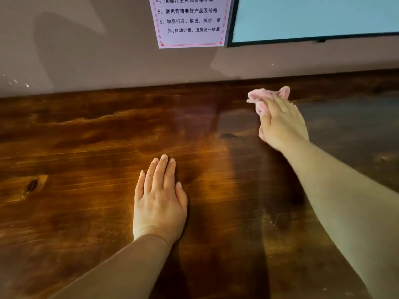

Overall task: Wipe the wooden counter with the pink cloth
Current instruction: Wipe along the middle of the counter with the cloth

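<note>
The left hand (pixel 159 199) lay flat on the wooden bench (pixel 86 158), palm down, with its fingers straight and close together. It held nothing. The right hand (pixel 280 124) reached far out toward the back of the bench, near the wall (pixel 86 50). Its grip was closed around the pink cloth (pixel 262 97), which was bunched up and poked out past the fingers. The cloth sat on the bench, close to the back edge. On the wall hung a paper notice (pixel 190 20) with a red border, and just beside it was a dark-framed screen (pixel 313 16).
</note>
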